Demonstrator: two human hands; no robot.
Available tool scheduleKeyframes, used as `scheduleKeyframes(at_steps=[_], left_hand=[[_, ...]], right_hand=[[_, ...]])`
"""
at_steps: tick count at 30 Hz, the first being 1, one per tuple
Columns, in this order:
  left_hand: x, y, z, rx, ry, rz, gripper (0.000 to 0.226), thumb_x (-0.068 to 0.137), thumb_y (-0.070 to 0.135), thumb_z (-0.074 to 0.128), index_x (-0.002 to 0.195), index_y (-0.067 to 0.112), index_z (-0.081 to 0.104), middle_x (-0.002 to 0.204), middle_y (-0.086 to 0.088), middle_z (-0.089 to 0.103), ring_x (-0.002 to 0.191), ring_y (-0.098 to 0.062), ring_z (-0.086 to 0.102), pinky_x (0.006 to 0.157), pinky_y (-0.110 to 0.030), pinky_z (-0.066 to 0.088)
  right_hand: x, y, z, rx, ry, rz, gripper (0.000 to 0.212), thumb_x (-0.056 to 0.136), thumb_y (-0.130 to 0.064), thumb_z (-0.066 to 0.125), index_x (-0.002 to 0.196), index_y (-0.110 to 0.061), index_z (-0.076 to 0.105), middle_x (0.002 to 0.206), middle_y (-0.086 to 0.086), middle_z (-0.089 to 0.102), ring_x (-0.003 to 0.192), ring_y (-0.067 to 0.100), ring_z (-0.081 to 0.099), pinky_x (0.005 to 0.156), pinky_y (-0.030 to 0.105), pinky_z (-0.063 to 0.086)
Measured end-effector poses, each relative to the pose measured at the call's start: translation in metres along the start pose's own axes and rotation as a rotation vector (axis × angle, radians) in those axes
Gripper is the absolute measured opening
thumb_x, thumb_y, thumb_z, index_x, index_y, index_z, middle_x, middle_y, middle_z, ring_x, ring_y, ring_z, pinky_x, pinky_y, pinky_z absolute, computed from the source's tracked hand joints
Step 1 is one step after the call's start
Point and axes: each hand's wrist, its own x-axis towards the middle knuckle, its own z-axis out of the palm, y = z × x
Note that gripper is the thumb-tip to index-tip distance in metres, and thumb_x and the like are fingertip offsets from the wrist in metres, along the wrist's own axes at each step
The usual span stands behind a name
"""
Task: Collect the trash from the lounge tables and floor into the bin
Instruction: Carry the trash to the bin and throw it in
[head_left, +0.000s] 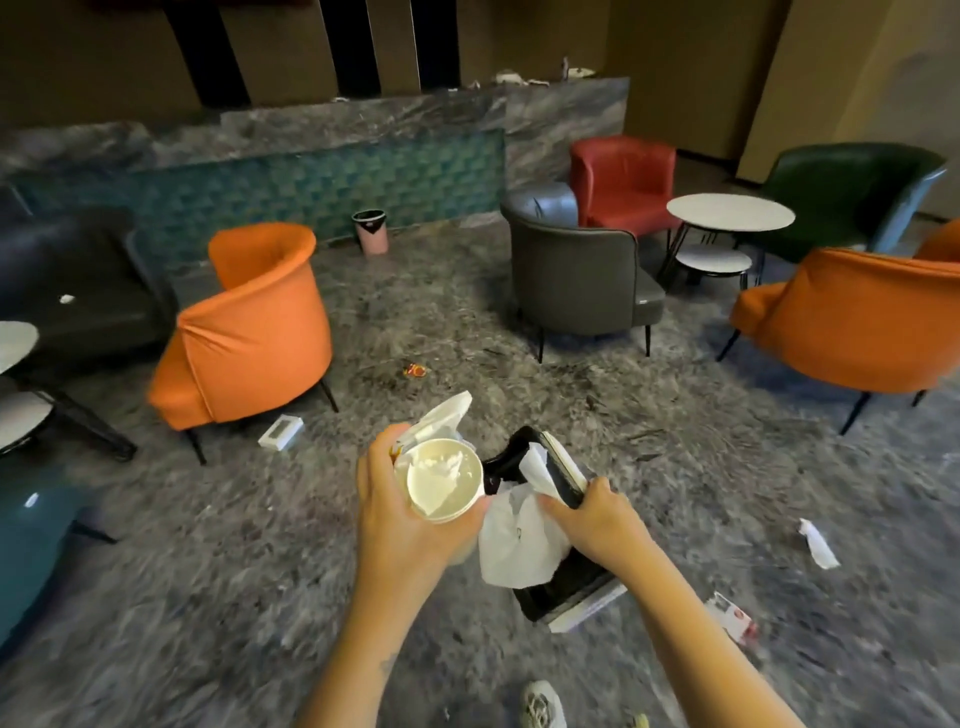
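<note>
I have the left hand (395, 499) wrapped round a stack of paper cups (445, 480). The fingers are curled about the side, and the open mouth faces up at me with a crumpled tissue inside. A white wrapper (441, 415) sticks up behind the cups, pinned by the same hand. The right hand (597, 519) is closed on the edge of a black tray (561, 587), with its thumb on top, and a sheet of white paper (519, 545) is pressed against the tray under its fingers. Cups and paper touch between the two hands.

The bin (370, 231), pink with a black liner, stands upright on the grey floor against the tiled base of the far wall. Both hands and their loads are well apart from it, much nearer to me and a little to its right.

A small red wrapper (414, 370) lies on the floor between the bin and the hands. A white box (280, 432) lies nearer me than the bin and to its left, by the foot of an orange armchair (244, 332). Far to the bin's right and close to me lie a crumpled white paper (820, 543) and a red-and-white packet (732, 618). A white scrap (66, 299) sits on a dark sofa well left of the bin. More litter (514, 78) is on the stone ledge above and to the right of the bin, too blurred to identify.
</note>
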Motion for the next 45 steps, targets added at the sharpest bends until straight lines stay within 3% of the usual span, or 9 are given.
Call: scheduleKeyframes(at_steps=[4, 7, 17, 23, 29, 34, 38, 41, 45], left_hand=[[0.143, -0.04, 0.042, 0.025, 0.056, -0.013, 0.081, 0.053, 0.027, 0.083, 0.119, 0.04, 0.038, 0.125, 0.007, 0.044, 0.102, 0.016, 0.041, 0.074, -0.011, 0.036], [0.246, -0.061, 0.068, 0.04, 0.099, -0.026, 0.082, 0.055, 0.02, 0.086, 0.115, 0.042, 0.036, 0.125, 0.005, 0.044, 0.105, -0.001, 0.044, 0.075, -0.016, 0.037], [0.546, -0.193, 0.137, 0.087, 0.208, -0.072, 0.081, 0.054, 0.021, 0.086, 0.118, 0.037, 0.038, 0.125, 0.002, 0.045, 0.114, -0.017, 0.045, 0.092, -0.035, 0.041], [0.759, -0.273, 0.163, 0.06, 0.219, -0.08, 0.085, 0.054, 0.015, 0.088, 0.126, 0.019, 0.044, 0.122, 0.004, 0.047, 0.112, -0.014, 0.047, 0.096, -0.04, 0.043], [0.939, -0.32, 0.198, 0.041, 0.175, -0.082, 0.081, 0.051, 0.028, 0.083, 0.118, 0.032, 0.039, 0.121, 0.002, 0.046, 0.112, -0.014, 0.048, 0.095, -0.038, 0.044], [1.081, -0.395, 0.237, 0.075, 0.186, -0.1, 0.086, 0.048, 0.029, 0.08, 0.123, 0.019, 0.04, 0.124, -0.006, 0.048, 0.113, -0.021, 0.05, 0.095, -0.038, 0.043], [1.216, -0.451, 0.266, 0.106, 0.206, -0.121, 0.088, 0.053, 0.01, 0.089, 0.127, 0.015, 0.042, 0.124, 0.002, 0.042, 0.108, -0.006, 0.045, 0.084, -0.012, 0.035], [1.314, -0.476, 0.275, 0.131, 0.233, -0.107, 0.085, 0.055, 0.011, 0.088, 0.124, 0.025, 0.04, 0.123, 0.006, 0.041, 0.105, 0.008, 0.043, 0.081, -0.01, 0.035], [1.422, -0.505, 0.285, 0.142, 0.277, -0.142, 0.086, 0.055, 0.009, 0.089, 0.121, 0.03, 0.038, 0.127, 0.001, 0.041, 0.112, -0.01, 0.045, 0.083, -0.017, 0.038]], right_hand=[[0.143, -0.056, -0.028, -0.027, 0.0, -0.022, 0.068, 0.081, -0.065, 0.048, 0.116, -0.008, 0.039, 0.117, 0.012, 0.051, 0.107, 0.032, 0.052, 0.092, 0.045, 0.045], [0.243, -0.109, -0.055, -0.05, 0.014, -0.038, 0.069, 0.081, -0.065, 0.047, 0.118, -0.006, 0.04, 0.119, 0.015, 0.05, 0.109, 0.033, 0.051, 0.093, 0.045, 0.044], [0.569, -0.256, -0.066, -0.076, -0.058, -0.065, 0.077, 0.082, -0.065, 0.046, 0.129, -0.004, 0.035, 0.127, 0.015, 0.047, 0.115, 0.032, 0.049, 0.096, 0.045, 0.042], [0.769, -0.366, -0.081, -0.053, -0.029, -0.055, 0.072, 0.086, -0.06, 0.046, 0.127, -0.002, 0.036, 0.126, 0.016, 0.048, 0.109, 0.03, 0.052, 0.082, 0.034, 0.043], [0.937, -0.455, -0.101, 0.017, -0.027, -0.013, 0.068, 0.086, -0.056, 0.049, 0.128, -0.004, 0.037, 0.125, 0.015, 0.048, 0.108, 0.029, 0.05, 0.076, 0.031, 0.038], [1.099, -0.52, -0.093, 0.05, -0.038, -0.02, 0.068, 0.087, -0.054, 0.049, 0.131, -0.004, 0.036, 0.127, 0.015, 0.048, 0.108, 0.028, 0.051, 0.076, 0.031, 0.037], [1.244, -0.591, -0.096, 0.067, -0.056, -0.056, 0.067, 0.087, -0.053, 0.05, 0.13, -0.003, 0.038, 0.125, 0.015, 0.051, 0.107, 0.029, 0.052, 0.075, 0.03, 0.038], [1.342, -0.654, -0.108, 0.063, -0.083, -0.085, 0.068, 0.086, -0.055, 0.05, 0.129, -0.003, 0.039, 0.122, 0.014, 0.053, 0.101, 0.026, 0.053, 0.072, 0.03, 0.038], [1.452, -0.733, -0.123, 0.064, -0.111, -0.103, 0.071, 0.086, -0.054, 0.051, 0.13, 0.0, 0.039, 0.124, 0.017, 0.052, 0.108, 0.031, 0.053, 0.075, 0.032, 0.04]])
